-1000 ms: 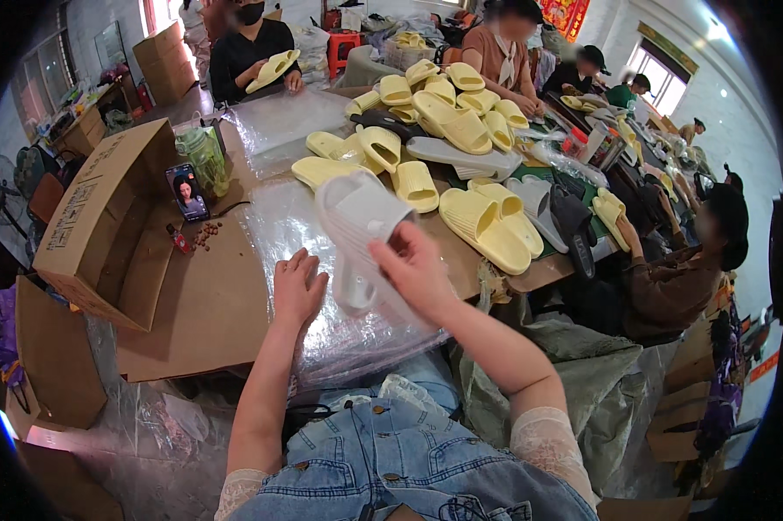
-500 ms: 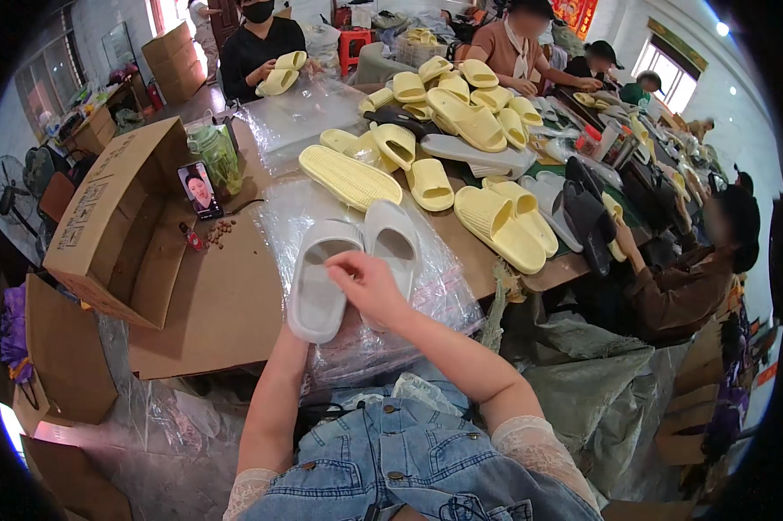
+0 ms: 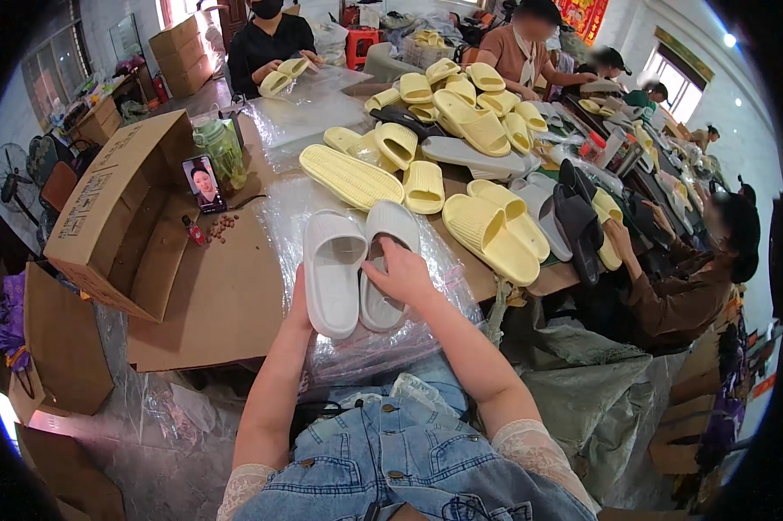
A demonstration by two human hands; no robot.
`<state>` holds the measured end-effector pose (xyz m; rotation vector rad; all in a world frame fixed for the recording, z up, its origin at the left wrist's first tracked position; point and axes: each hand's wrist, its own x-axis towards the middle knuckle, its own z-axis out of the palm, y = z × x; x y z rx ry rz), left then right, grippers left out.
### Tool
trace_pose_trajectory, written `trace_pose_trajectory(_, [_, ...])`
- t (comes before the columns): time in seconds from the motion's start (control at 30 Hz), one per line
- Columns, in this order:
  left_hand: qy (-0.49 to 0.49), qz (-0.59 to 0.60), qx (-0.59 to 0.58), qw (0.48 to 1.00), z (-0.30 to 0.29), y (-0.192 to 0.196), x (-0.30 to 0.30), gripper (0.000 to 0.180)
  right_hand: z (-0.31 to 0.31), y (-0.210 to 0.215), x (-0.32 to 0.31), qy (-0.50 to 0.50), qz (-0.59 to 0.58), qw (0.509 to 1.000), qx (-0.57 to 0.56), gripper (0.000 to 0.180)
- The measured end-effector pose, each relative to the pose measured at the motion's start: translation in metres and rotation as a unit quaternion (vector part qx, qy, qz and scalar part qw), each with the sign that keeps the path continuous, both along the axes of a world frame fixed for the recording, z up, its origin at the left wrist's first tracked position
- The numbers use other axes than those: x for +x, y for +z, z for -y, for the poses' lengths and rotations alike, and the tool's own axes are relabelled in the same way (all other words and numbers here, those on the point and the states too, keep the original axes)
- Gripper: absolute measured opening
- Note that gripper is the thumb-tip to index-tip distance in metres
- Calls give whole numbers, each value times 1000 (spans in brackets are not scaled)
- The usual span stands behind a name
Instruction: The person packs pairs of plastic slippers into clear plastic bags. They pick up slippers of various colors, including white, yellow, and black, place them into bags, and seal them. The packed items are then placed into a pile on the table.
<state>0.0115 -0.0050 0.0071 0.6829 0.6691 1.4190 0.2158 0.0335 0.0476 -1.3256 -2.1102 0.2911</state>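
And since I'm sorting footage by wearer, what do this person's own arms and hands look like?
The right hand is ungloved; the left hand is mostly hidden. Both forearms are bare below pale, patterned lace sleeves. No watch or bracelet shows.

Loads of room left of the left hand, over flat cardboard up to the open carton. Kinda blocked beyond the right hand by a sole-up yellow slide, plus a yellow slide pair rightward.
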Motion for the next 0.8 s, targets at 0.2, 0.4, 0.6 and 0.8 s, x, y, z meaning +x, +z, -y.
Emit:
trace_pose_trajectory(0.2, [18, 8, -30, 999, 2, 2, 3, 31, -4, 14, 13, 26, 72, 986, -146, 46])
trace_pose_trajectory(0.4, [0, 33, -32, 999, 2, 4, 2, 28, 11, 6, 30, 39, 136, 985, -100, 42])
trace_pose_trajectory(0.6, [30, -260, 73, 962, -5, 2, 1, 29, 8, 32, 1, -24, -29, 960, -276, 66])
trace_pose_trajectory(0.8, [45, -308, 83, 947, -12, -11, -1, 28, -5, -3, -31, -88, -47, 988, -119, 55])
